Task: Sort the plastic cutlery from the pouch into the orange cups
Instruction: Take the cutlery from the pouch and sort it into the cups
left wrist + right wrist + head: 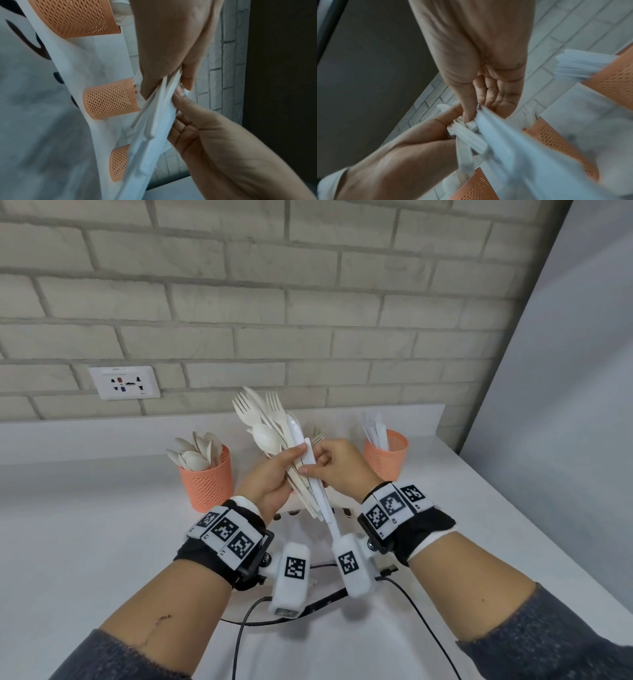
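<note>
My left hand [291, 463] grips a fanned bundle of pale plastic cutlery [270, 419], with forks, a spoon and a knife pointing up. My right hand [313, 462] pinches the handle of a white knife [325, 508] that lies across the bundle. The left orange cup [207, 484] holds several spoons and the right orange cup [385, 457] holds knives. The middle cup [109, 98] is hidden behind my hands in the head view; only fork tips [315, 431] show. The white pouch [25, 81] with dark print lies under my hands. In the right wrist view my thumb and fingers [468, 116] press the knife.
A brick wall with a socket plate [125, 382] stands behind the white counter [85, 542]. The counter's right edge [513, 508] runs diagonally beside a grey wall. Black cables [239, 628] trail from my wrist cameras near the front.
</note>
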Available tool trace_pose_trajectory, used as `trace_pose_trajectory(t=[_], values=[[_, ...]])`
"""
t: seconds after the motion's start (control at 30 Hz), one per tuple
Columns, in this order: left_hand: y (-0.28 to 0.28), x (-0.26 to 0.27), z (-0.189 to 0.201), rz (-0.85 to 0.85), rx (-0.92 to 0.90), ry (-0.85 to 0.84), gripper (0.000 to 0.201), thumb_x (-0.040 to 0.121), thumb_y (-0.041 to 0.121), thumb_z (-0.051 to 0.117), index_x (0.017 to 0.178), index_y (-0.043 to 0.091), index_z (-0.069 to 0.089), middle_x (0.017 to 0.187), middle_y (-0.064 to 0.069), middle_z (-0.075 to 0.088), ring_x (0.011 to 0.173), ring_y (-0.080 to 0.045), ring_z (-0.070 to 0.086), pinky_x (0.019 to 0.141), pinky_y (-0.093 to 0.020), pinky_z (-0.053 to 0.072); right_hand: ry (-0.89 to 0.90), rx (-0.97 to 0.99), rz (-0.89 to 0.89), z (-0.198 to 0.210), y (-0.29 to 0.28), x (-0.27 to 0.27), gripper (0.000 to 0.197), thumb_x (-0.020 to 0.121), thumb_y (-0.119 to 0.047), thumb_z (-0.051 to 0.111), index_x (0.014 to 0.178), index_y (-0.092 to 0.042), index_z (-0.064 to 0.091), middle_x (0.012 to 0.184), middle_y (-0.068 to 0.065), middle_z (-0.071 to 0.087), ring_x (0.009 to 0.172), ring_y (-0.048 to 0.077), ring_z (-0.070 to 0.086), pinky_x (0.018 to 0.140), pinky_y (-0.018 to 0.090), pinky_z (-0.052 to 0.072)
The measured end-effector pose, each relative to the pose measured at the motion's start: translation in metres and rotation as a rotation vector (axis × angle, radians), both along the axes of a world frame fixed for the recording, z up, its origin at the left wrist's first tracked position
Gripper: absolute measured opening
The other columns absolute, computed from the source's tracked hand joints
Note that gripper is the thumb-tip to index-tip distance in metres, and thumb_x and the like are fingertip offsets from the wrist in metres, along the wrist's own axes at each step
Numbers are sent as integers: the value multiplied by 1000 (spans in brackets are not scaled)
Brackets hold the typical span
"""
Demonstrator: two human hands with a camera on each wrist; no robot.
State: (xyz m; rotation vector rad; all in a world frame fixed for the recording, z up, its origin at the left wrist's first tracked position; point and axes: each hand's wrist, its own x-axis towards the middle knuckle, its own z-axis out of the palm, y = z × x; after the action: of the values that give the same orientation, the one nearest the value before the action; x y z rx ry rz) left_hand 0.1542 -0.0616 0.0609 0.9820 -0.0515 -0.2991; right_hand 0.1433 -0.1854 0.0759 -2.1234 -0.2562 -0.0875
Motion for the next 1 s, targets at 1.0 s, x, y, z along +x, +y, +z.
trace_pose_trajectory(t=[1.0], values=[[-30, 7, -5, 133, 51, -41, 27, 84, 3, 59, 111, 3, 55, 67, -4, 64, 61, -19, 62, 64, -35, 54, -301, -8, -248, 41, -99, 34, 16, 89, -15, 58, 95, -4, 68, 80, 12, 62, 70, 18, 52, 64, 26, 42]])
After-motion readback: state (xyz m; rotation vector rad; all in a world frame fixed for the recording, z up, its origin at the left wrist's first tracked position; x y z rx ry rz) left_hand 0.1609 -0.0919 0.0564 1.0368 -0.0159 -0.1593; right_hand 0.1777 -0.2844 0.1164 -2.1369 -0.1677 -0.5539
